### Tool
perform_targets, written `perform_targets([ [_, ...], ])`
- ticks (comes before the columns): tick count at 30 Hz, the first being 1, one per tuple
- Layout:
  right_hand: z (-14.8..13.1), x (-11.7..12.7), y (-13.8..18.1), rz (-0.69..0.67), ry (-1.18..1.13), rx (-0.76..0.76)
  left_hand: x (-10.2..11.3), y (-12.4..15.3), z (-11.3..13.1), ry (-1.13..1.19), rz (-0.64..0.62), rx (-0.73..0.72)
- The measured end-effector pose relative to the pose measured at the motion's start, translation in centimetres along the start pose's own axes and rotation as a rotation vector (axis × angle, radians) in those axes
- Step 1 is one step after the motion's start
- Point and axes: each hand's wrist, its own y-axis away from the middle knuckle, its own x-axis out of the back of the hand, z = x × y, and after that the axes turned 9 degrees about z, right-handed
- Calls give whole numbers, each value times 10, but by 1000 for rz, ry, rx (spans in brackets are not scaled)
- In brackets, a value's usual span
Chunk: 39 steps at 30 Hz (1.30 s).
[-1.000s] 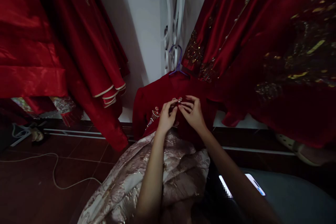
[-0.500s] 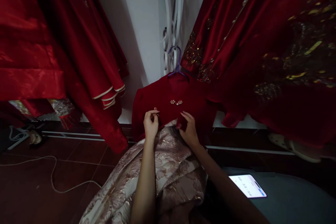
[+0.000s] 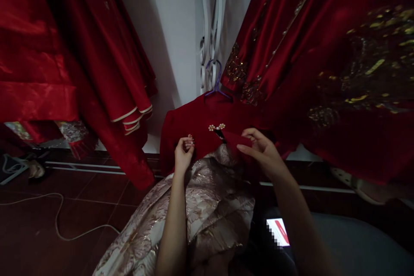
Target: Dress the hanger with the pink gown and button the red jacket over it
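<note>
A dark red jacket (image 3: 181, 116) hangs in front of me on a purple hanger (image 3: 217, 78). A pair of flower-shaped beaded clasps (image 3: 216, 127) sits at its upper front, with a gap in the cloth just below. My left hand (image 3: 184, 153) is closed in a pinch at a small beaded clasp (image 3: 190, 137) on the left side of the jacket. My right hand (image 3: 263, 155) pinches the jacket's right front edge, the cloth drawn sideways; its fingertips partly hide the grip. Below the hands spreads a pale pink brocade skirt (image 3: 210, 207).
Red garments (image 3: 110, 73) hang on the left, and sequinned red garments (image 3: 291, 30) on the right. A lit phone (image 3: 278, 232) lies beside my right forearm, near a grey seat (image 3: 349, 241). A cable (image 3: 61, 224) crosses the tiled floor.
My right hand has moved right and slightly nearer, drawing the jacket's front edge outward and opening a gap under the clasps. My left hand stays at its beaded clasp. The phone's screen looks different.
</note>
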Motion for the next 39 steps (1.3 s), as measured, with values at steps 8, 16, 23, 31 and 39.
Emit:
perform_targets([
  [8, 34, -65, -9, -164, 49, 58, 0, 2, 9, 0, 40, 26],
  [16, 93, -117, -30, 54, 152, 167, 2, 2, 15, 42, 35, 15],
  [23, 104, -122, -37, 22, 23, 84, 0, 3, 14, 50, 48, 58],
  [31, 114, -121, -45, 59, -4, 19, 0, 3, 14, 109, 72, 68],
  [39, 116, -116, -43, -4, 72, 39, -1, 4, 18, 68, 92, 13],
])
